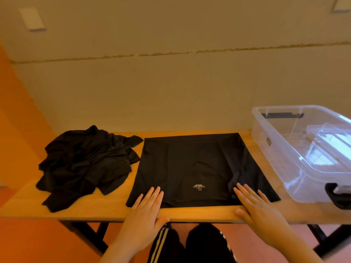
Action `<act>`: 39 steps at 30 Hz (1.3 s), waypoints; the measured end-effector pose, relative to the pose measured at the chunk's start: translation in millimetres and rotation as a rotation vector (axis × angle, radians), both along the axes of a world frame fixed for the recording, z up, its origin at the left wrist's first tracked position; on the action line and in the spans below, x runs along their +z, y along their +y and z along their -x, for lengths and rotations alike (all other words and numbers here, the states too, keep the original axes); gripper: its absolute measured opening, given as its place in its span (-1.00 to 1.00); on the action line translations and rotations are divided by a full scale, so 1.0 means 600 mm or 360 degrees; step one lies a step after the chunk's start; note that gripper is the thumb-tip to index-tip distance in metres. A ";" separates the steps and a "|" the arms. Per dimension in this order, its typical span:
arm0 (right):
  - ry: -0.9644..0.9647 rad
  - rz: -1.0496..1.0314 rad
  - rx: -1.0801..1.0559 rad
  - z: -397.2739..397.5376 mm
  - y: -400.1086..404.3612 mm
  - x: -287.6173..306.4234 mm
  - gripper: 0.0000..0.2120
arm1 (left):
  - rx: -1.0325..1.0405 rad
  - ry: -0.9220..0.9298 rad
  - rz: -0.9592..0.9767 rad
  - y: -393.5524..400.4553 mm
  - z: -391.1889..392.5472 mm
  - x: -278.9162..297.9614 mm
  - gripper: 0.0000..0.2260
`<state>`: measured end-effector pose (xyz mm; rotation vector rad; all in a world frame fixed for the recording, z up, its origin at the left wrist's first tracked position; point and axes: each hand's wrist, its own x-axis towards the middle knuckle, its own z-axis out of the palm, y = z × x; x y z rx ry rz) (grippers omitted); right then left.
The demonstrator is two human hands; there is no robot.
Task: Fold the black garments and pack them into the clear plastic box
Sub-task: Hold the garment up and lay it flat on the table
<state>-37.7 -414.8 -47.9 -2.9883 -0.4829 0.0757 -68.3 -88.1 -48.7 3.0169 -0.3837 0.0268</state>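
A black garment [197,168] lies spread flat in the middle of the table [114,211], its near hem running along the table's front edge and a small printed label facing up. Both hands lie on that near hem with fingers straight and together, grasping nothing. The left hand [146,207] presses the left part of the hem and the right hand [254,204] the right part, each thumb at the table edge. The flat palms seem meant to smooth the cloth and pin it square before a fold, so the step in hand looks like flattening, not lifting.

A crumpled pile [85,164] of more black cloth sits just beside the garment on the left, one corner reaching toward it. It is probably the stock waiting its turn.

The box [296,149] stands at the right end of the table, its near corner close to the garment's right edge. It is open, with no garment inside, only what looks like a clear lid or tray. Its place by the right hand should make packing a short reach.
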 end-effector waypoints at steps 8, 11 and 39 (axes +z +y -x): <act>-0.0264 -0.0126 0.0194 0.027 -0.036 -0.032 -0.46 | -0.0148 -0.0300 -0.0021 0.026 0.028 -0.037 -0.26; -0.0390 -0.0217 0.0149 0.043 -0.033 -0.036 -0.41 | -0.0178 -0.0505 0.0125 0.024 0.037 -0.040 -0.36; -0.0094 -0.1268 -0.0329 0.034 -0.088 0.098 -0.69 | 0.0384 0.0121 0.1284 0.098 0.037 0.119 -0.79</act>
